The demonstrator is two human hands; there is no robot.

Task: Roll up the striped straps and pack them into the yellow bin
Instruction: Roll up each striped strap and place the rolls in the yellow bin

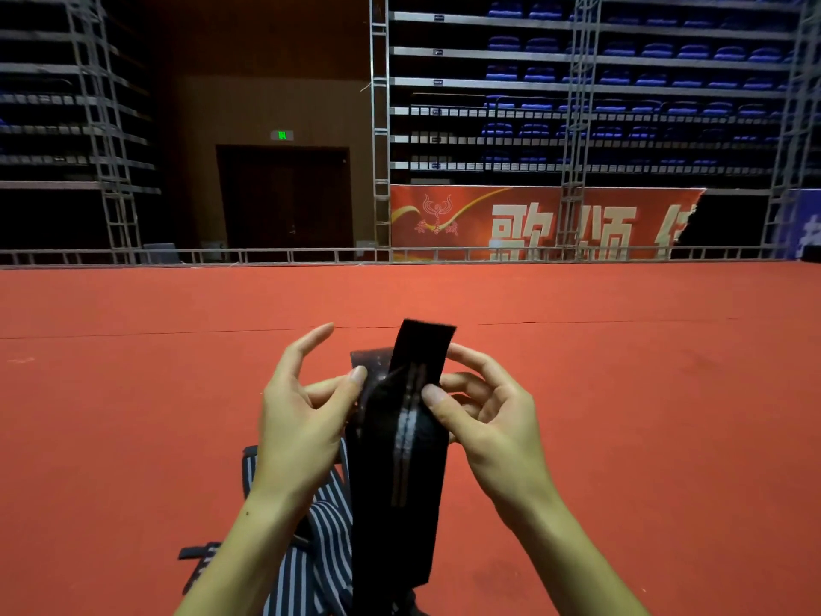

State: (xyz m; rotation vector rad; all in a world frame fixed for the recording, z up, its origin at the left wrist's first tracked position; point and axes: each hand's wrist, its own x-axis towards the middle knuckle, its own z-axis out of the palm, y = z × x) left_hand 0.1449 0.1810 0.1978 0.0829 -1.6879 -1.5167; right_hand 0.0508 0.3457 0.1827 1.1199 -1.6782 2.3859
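A dark strap [400,437] is held upright between both hands above the red carpet [622,371]. It is pinched at its left edge by the left hand [302,420] and at its right edge by the right hand [484,420]. More striped straps [320,553] lie below, nearer.

Overhead light is falling brightly on the red carpet [622,393]; the stands [622,82] behind are sitting dim. Wide-angle distortion is bowing the truss posts [380,126] at the edges. Motion blur is smearing the strap [400,460].
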